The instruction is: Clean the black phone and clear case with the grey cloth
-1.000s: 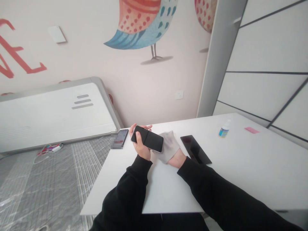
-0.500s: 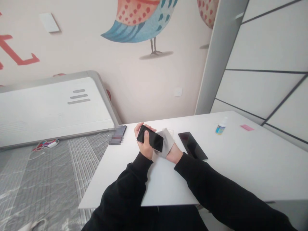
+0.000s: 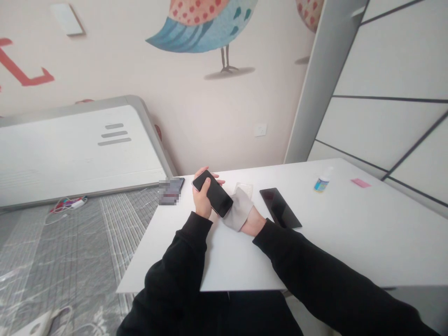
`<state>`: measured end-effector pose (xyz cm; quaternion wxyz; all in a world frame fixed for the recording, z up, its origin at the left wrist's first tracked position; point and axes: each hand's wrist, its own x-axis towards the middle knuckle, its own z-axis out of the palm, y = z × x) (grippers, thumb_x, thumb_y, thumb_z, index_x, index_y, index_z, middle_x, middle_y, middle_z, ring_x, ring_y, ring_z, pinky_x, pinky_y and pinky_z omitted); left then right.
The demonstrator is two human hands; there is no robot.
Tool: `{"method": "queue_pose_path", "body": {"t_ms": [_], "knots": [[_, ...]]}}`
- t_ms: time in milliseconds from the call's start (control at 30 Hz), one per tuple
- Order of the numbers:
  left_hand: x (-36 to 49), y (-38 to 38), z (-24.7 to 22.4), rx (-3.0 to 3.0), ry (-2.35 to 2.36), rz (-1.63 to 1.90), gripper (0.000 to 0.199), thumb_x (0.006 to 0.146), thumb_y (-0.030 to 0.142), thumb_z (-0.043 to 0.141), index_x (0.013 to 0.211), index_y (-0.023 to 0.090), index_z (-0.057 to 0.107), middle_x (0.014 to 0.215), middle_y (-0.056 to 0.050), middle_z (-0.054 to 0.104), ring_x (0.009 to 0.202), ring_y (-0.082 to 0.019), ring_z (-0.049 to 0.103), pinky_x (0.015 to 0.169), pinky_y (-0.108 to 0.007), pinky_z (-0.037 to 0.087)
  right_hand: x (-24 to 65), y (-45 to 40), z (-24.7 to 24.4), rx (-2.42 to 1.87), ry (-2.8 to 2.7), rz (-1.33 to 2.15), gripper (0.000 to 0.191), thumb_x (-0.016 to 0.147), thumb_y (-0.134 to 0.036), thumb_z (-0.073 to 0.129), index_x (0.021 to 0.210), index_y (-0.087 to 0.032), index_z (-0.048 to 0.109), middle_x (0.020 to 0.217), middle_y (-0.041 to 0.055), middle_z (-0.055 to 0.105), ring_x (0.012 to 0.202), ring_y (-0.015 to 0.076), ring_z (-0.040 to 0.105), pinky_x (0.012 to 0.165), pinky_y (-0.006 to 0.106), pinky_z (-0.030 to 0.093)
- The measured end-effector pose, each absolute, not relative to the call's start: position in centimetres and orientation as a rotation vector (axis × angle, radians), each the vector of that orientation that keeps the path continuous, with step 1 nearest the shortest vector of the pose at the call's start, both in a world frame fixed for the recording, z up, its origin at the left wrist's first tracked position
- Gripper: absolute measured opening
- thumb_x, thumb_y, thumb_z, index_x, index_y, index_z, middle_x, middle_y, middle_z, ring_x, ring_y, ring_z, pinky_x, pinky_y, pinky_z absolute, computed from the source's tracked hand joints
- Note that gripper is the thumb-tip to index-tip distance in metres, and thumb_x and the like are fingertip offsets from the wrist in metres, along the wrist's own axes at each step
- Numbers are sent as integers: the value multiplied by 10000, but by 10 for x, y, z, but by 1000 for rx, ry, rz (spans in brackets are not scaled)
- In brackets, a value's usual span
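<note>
My left hand (image 3: 202,198) grips a black-screened smartphone (image 3: 217,197), thumb on its face and fingers behind it. The phone is tilted, its lower right end against a grey cloth (image 3: 239,209). That cloth covers most of my right hand (image 3: 252,222), whose fingers are hidden beneath it at the phone's lower edge. Just right of the right hand, a flat black tablet-like panel (image 3: 280,208) lies on the white table (image 3: 245,266). A small clear packet (image 3: 245,188) rests behind the cloth.
At the table's left edge lies another phone-like device (image 3: 171,191), partly blurred out. A small bottle with a blue label (image 3: 321,183) stands at the right, near a pink slip (image 3: 360,183). A white headboard (image 3: 80,149) and a bed with grey striped covers (image 3: 87,247) are on the left.
My left hand has shifted slightly up and left, turning the phone steeper. The cloth in my right hand now sits at the phone's lower end. The view has shifted a little.
</note>
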<state>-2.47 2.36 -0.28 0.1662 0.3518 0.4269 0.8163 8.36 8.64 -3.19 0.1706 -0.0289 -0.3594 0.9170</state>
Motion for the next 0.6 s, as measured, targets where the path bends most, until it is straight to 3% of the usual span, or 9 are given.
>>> {"method": "queue_pose_path", "body": {"t_ms": [167, 267, 367, 467, 600], "knots": [[-38, 18, -1, 893, 1236, 2119, 498, 855, 529, 653, 1211, 185, 598, 918, -61, 736, 783, -231, 734, 648, -309, 534, 78, 86, -43, -187, -1206, 2431, 186, 796, -347, 795, 845, -185, 719, 851, 14, 749, 892, 204, 683, 877, 314, 520], [-37, 15, 1, 895, 1245, 2018, 572, 914, 648, 516, 1189, 163, 642, 934, -94, 763, 669, -174, 680, 569, -266, 498, 80, 86, -52, -233, -1304, 2383, 174, 711, -259, 864, 764, -158, 732, 764, 13, 746, 760, 183, 675, 782, 293, 515], [-31, 16, 1, 935, 1247, 1912, 693, 925, 740, 401, 1195, 160, 666, 996, -124, 776, 622, -167, 660, 563, -278, 505, 82, 87, -57, -249, -1320, 2359, 238, 685, -307, 888, 789, -145, 748, 713, 21, 741, 682, 195, 678, 699, 310, 515], [-21, 19, -2, 1017, 1262, 1804, 739, 895, 782, 419, 1169, 159, 705, 1033, -139, 780, 797, -245, 724, 764, -371, 569, 82, 90, -57, -240, -1241, 2321, 321, 705, -418, 870, 845, -158, 745, 743, 23, 752, 710, 208, 698, 722, 325, 532], [-14, 23, -9, 1135, 1344, 1752, 642, 904, 729, 498, 1078, 175, 771, 1097, -107, 774, 1090, -310, 687, 1093, -461, 439, 82, 95, -54, -227, -1190, 2286, 353, 735, -483, 830, 912, -191, 739, 815, 17, 769, 769, 211, 712, 761, 330, 550]]}}
